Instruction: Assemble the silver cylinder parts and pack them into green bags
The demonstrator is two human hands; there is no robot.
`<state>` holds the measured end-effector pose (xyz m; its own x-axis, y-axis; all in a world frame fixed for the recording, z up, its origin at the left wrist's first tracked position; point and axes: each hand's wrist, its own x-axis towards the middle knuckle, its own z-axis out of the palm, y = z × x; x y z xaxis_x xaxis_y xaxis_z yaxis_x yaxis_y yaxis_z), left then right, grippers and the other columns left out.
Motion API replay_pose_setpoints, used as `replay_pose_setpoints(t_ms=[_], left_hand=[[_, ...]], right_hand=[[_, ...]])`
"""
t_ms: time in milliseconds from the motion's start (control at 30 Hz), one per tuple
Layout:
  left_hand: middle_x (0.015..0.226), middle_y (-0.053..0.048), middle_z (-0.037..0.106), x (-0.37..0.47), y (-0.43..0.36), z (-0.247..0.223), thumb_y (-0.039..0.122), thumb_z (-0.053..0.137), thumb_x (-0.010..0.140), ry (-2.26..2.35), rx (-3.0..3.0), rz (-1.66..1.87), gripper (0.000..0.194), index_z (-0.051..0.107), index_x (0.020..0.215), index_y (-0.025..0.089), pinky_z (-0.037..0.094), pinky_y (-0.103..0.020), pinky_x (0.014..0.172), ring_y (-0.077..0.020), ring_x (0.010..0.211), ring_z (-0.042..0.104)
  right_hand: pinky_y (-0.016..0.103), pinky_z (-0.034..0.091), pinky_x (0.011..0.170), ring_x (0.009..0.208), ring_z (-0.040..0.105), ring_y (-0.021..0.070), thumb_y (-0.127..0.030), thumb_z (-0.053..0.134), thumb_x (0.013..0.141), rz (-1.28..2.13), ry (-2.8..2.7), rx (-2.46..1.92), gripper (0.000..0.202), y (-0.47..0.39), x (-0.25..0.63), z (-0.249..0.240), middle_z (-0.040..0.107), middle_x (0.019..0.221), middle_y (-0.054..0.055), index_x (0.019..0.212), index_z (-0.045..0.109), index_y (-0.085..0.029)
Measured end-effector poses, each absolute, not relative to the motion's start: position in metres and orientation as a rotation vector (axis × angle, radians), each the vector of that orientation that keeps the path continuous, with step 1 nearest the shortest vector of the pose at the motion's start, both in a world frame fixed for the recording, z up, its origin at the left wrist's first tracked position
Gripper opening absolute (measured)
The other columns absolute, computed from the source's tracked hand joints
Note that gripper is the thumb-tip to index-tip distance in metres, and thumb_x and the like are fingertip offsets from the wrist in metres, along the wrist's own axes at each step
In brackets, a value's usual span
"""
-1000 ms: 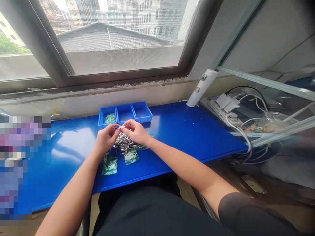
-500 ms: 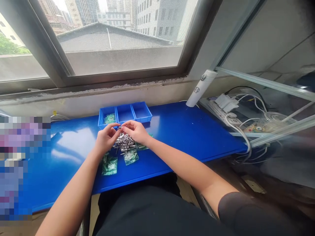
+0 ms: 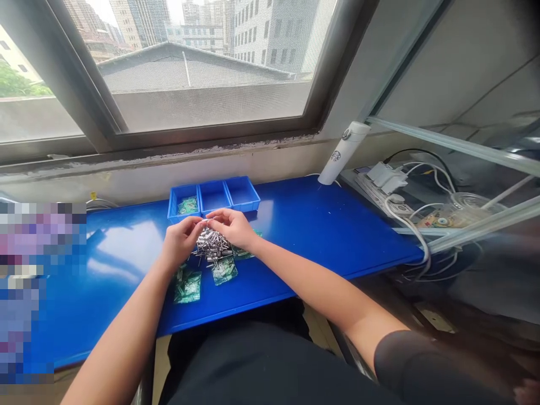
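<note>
As I watch remotely, left hand and right hand meet above a silvery metal pile on the blue desk. Fingers of both pinch a small piece, its shape mostly hidden from me. Green packets lie near-left, near and right of the pile. Three-compartment tray just beyond; white flask far right.

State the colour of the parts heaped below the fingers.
The heap is mostly silvery, best seen in the head view.

Daylight thru window, glare on tbl, R edge blurry.
</note>
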<state>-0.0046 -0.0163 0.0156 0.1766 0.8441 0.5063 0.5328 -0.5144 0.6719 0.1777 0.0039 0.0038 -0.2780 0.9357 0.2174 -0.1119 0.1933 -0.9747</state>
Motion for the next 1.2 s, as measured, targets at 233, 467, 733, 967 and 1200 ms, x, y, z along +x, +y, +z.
replay_pose_setpoints(t_ms=[233,467,733,967,1200], left_hand=[[0.052,0.007,0.047,-0.003,-0.017,0.014,0.037,0.064,0.090,1.233,2.109,1.284,0.022,0.068,0.100,0.018,0.032,-0.021,0.046,-0.0080,0.044,0.039],[0.053,0.004,0.053,-0.006,-0.015,0.012,0.042,0.054,0.095,1.336,2.126,1.231,0.031,0.068,0.086,0.017,0.036,-0.022,0.049,-0.0096,0.047,0.045],[0.060,0.002,0.061,-0.005,-0.014,0.012,0.040,0.053,0.093,1.405,2.150,1.195,0.030,0.071,0.088,0.016,0.039,-0.023,0.054,-0.0102,0.052,0.048],[0.059,0.002,0.061,-0.006,-0.014,0.012,0.038,0.053,0.092,1.460,2.159,1.182,0.029,0.071,0.086,0.016,0.038,-0.024,0.053,-0.0106,0.052,0.047],[0.060,0.002,0.061,-0.007,-0.013,0.011,0.040,0.053,0.092,1.474,2.152,1.187,0.030,0.071,0.085,0.016,0.038,-0.024,0.054,-0.0105,0.052,0.048]], right_hand=[[0.033,0.058,0.078,0.081,0.070,0.0172,-0.045,0.078,0.075,1.341,-1.392,-0.820,0.035,0.007,0.178,0.005,0.075,0.088,0.006,0.095,0.071,-0.017],[0.027,0.054,0.065,0.072,0.065,0.0140,-0.045,0.079,0.075,1.341,-1.404,-0.841,0.038,0.004,0.178,0.008,0.072,0.081,0.004,0.099,0.072,-0.017],[0.021,0.044,0.048,0.055,0.053,0.0080,-0.034,0.079,0.074,1.472,-1.275,-0.935,0.024,0.008,0.181,0.015,0.066,0.069,0.000,0.087,0.070,-0.015],[0.024,0.055,0.060,0.068,0.065,0.0117,-0.025,0.075,0.079,1.428,-1.224,-0.961,0.024,0.017,0.183,0.007,0.072,0.083,0.004,0.099,0.070,-0.016],[0.032,0.060,0.079,0.084,0.073,0.0159,-0.022,0.063,0.087,1.296,-1.361,-0.939,0.028,0.023,0.186,0.000,0.076,0.101,0.009,0.115,0.067,-0.017]])
